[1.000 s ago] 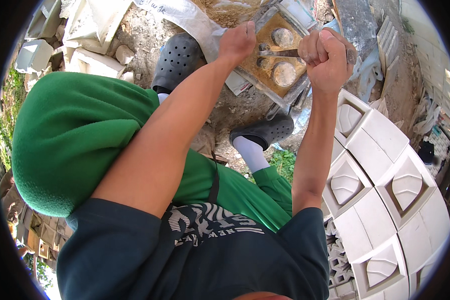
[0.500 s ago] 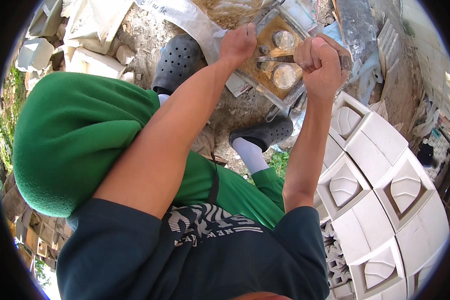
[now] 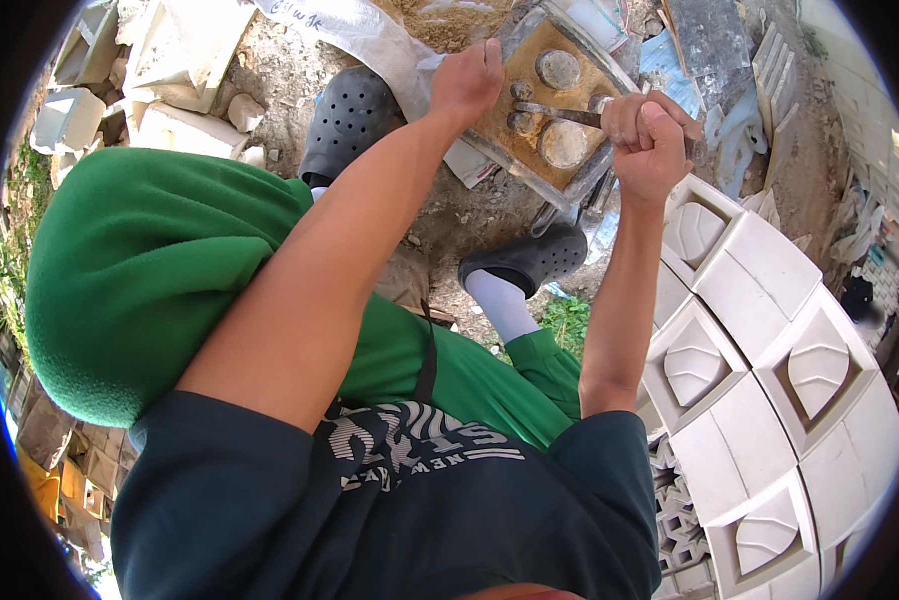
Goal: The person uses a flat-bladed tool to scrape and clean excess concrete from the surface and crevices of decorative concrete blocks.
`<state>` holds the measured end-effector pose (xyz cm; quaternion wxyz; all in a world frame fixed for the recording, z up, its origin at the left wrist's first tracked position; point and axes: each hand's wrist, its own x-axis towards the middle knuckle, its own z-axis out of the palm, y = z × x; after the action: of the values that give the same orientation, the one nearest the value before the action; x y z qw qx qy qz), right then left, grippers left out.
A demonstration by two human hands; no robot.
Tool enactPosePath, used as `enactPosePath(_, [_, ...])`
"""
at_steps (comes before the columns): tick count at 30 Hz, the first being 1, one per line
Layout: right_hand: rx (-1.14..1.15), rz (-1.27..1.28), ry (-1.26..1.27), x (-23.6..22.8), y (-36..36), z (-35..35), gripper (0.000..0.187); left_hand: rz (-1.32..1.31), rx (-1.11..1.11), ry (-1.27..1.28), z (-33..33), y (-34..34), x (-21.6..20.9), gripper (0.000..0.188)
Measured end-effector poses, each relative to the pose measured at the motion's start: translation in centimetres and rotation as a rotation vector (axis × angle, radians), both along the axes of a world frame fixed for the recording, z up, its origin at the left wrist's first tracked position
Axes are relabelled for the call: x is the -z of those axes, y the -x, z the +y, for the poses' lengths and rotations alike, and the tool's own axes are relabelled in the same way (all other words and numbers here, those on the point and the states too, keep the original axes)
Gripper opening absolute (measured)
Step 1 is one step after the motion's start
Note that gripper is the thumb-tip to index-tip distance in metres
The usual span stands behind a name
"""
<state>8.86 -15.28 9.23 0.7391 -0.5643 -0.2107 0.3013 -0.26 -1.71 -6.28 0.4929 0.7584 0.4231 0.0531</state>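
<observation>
A square mould with a metal-looking frame is packed with tan, sandy material. Pale round discs and smaller round knobs show in its surface. My right hand is wrapped round the handle of a slim metal tool, whose thin shaft lies low over the mould's middle and points left. The tool's exact kind is unclear. At the mould's left edge, my left hand is closed in a fist; its fingertips are turned away, so what it grips is hidden.
A white sack and loose tan powder lie beyond my left hand. Pale cast blocks with leaf reliefs are stacked at the right. Broken blocks lie far left. My dark clogs flank the mould's near side.
My right hand has come slightly nearer and to the right with the tool, uncovering more of the mould and its small knobs. My left hand stays at the mould's left edge.
</observation>
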Motion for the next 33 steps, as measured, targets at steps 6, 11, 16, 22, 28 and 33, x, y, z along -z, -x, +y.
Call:
enactPosePath(6, [-0.017,-0.082,0.003,-1.4,-1.0,-1.2,0.032,0.020,0.021,-0.033,0.4,-0.2,0.0,0.050])
enactPosePath(11, [0.046,-0.052,-0.019,-1.2,-2.3,-1.7,0.035,0.027,0.031,-0.070,0.4,-0.2,0.5,0.049])
enactPosePath(16, [0.089,-0.035,-0.021,-1.7,-3.1,-1.4,0.035,0.057,0.052,-0.101,0.3,-0.3,0.7,0.051])
enactPosePath(22, [0.133,-0.140,0.114,-1.0,-3.0,-2.4,0.035,0.052,0.061,-0.108,0.3,-0.5,0.3,0.054])
enactPosePath(28, [0.228,-0.183,0.065,-0.8,-1.7,-2.8,0.035,0.074,0.082,-0.118,0.2,-0.5,0.6,0.053])
enactPosePath(33, [0.278,-0.238,0.068,0.8,-1.1,-3.3,0.033,0.053,0.081,-0.145,0.0,-0.4,0.5,0.054])
